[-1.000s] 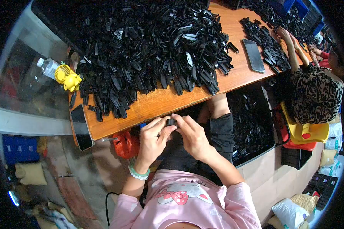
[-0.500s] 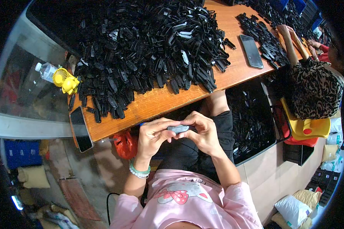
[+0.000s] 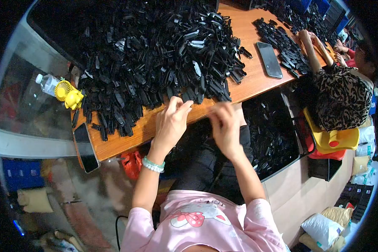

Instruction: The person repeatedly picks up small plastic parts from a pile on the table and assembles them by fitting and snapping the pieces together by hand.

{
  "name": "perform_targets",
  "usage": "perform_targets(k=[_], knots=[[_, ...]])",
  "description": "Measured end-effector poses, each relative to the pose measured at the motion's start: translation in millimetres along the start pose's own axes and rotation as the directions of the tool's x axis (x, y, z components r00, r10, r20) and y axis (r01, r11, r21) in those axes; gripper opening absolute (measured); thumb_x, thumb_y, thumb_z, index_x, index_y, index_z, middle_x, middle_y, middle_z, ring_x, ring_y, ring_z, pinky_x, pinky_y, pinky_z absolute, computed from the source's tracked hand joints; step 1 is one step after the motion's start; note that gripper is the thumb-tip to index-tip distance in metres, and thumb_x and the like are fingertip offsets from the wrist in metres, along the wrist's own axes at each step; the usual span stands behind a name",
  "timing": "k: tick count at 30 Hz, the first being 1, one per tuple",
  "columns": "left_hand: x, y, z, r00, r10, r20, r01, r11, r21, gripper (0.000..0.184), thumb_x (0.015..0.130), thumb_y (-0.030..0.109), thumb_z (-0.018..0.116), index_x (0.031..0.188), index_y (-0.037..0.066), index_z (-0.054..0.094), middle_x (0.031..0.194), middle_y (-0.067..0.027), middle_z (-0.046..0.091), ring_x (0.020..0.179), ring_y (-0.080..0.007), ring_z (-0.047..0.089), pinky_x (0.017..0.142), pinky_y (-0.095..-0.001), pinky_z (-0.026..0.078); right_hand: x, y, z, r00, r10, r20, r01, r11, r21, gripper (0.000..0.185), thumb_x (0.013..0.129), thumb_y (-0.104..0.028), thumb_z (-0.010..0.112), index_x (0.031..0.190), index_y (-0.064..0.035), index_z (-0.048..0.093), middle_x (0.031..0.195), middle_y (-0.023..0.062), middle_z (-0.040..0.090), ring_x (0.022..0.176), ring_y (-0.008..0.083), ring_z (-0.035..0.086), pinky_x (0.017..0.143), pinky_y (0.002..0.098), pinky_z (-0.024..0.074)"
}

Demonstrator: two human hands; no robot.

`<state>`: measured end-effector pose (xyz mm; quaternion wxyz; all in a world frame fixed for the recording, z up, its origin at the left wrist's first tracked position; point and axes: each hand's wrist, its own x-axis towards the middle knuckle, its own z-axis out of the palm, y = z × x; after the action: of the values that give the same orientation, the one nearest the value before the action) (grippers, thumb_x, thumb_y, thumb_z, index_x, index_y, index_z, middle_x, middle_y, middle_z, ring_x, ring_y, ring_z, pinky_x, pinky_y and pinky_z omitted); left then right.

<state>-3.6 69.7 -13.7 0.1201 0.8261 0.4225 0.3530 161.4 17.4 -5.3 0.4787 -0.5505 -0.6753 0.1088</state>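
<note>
A large heap of small black plastic parts (image 3: 155,63) covers much of the wooden table (image 3: 126,140). My left hand (image 3: 172,122), with a beaded bracelet on its wrist, is over the table's front edge at the heap's near side. Its fingers are bent together, and anything between them is too small or hidden to make out. My right hand (image 3: 224,126) hangs just beyond the edge, to the right of it, apart from the left. Motion smears its fingertips, so whether it holds something does not show.
A phone (image 3: 269,60) lies right of the heap, another (image 3: 86,148) at the left corner. A yellow fan (image 3: 69,94) stands near a bottle (image 3: 47,83). Below the table are a black bin of parts (image 3: 273,134) and a red bag (image 3: 132,164). A co-worker (image 3: 342,96) sits at right.
Both hands have moved up from my lap to the table edge and come apart. The small grey-black piece they held between them is no longer visible.
</note>
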Motion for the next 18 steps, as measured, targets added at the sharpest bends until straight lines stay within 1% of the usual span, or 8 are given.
perform_targets(k=[1,3,11,13,14,15,17,18], knots=[[2.7,0.8,0.8,1.0,0.003,-0.007,-0.003,1.0,0.0,0.016,0.084,0.013,0.062,0.099,0.006,0.062,0.087,-0.0113,0.054,0.068,-0.0306,0.061,0.055,-0.0407,0.047,11.5,5.8,-0.9,0.992,-0.015,-0.127,-0.003,0.991,-0.136,0.02,0.073,0.004,0.061,0.092,-0.0013,0.059,0.089,0.0137,0.055,0.085,0.034,0.055,0.074,0.0396,0.0449],[8.7,2.1,3.1,0.996,-0.072,0.051,0.065,0.99,0.127,0.019,0.083,0.016,0.063,0.098,0.004,0.06,0.085,-0.0112,0.053,0.067,-0.0301,0.059,0.057,-0.0392,0.047,27.6,23.0,-0.4,0.986,-0.002,-0.168,-0.051,0.949,-0.311,0.021,0.074,-0.003,0.062,0.095,-0.0043,0.059,0.094,0.0136,0.052,0.09,0.032,0.051,0.078,0.0398,0.0408],[-4.9,-2.9,5.2,0.979,-0.203,-0.027,0.204,0.964,0.173,0.018,0.081,0.015,0.065,0.081,0.003,0.052,0.081,-0.0128,0.053,0.067,-0.0323,0.058,0.056,-0.0406,0.046,44.7,38.2,7.0,0.987,-0.014,-0.159,-0.061,0.888,-0.455,0.015,0.075,-0.011,0.065,0.088,-0.0052,0.061,0.092,0.0117,0.052,0.091,0.0292,0.05,0.077,0.0388,0.0392],[-11.1,-6.0,7.6,0.968,-0.219,-0.123,0.224,0.974,0.031,0.013,0.079,0.007,0.064,0.082,0.002,0.052,0.08,-0.0134,0.053,0.065,-0.0331,0.057,0.057,-0.0406,0.046,43.7,39.2,6.3,0.981,-0.045,-0.189,-0.045,0.892,-0.449,0.013,0.075,-0.01,0.065,0.087,-0.005,0.061,0.09,0.011,0.052,0.089,0.0285,0.05,0.076,0.0382,0.0397],[-14.4,-8.8,8.6,0.97,-0.157,-0.185,0.168,0.985,0.046,0.012,0.079,0.002,0.064,0.083,0.001,0.053,0.076,-0.0105,0.054,0.058,-0.0228,0.056,0.052,-0.0349,0.045,43.6,39.6,5.4,0.972,-0.08,-0.221,-0.028,0.895,-0.445,0.012,0.075,-0.008,0.065,0.086,-0.0049,0.061,0.089,0.0103,0.052,0.088,0.0278,0.051,0.075,0.0375,0.0403],[-19.9,-9.5,8.3,0.97,-0.158,-0.183,0.169,0.985,0.046,0.012,0.079,0.002,0.064,0.083,0.001,0.053,0.076,-0.0105,0.054,0.058,-0.0228,0.056,0.052,-0.0349,0.045,43.1,38.7,4.1,0.972,-0.078,-0.22,-0.029,0.895,-0.445,0.012,0.075,-0.008,0.065,0.086,-0.0049,0.061,0.089,0.0103,0.052,0.088,0.0278,0.051,0.075,0.0375,0.0403],[-30.6,-7.0,6.6,0.908,-0.393,-0.147,0.351,0.903,-0.248,0.013,0.08,0.001,0.065,0.083,0.0,0.052,0.073,-0.0056,0.054,0.053,-0.0099,0.052,0.047,-0.0262,0.041,41.6,36.7,1.3,0.942,-0.095,-0.321,-0.014,0.947,-0.322,0.014,0.074,0.0,0.068,0.087,-0.0019,0.064,0.084,0.0115,0.054,0.079,0.0258,0.055,0.067,0.0333,0.0442],[-36.1,-9.6,12.4,0.864,-0.478,-0.158,0.355,0.801,-0.483,0.013,0.081,0.0,0.064,0.08,0.001,0.051,0.068,-0.0018,0.053,0.052,-0.006,0.048,0.046,-0.0213,0.039,41.5,37.5,1.9,0.918,-0.138,-0.371,0.038,0.964,-0.264,0.01,0.077,0.002,0.066,0.086,-0.0015,0.065,0.074,0.0074,0.056,0.068,0.0174,0.057,0.058,0.0282,0.043]])
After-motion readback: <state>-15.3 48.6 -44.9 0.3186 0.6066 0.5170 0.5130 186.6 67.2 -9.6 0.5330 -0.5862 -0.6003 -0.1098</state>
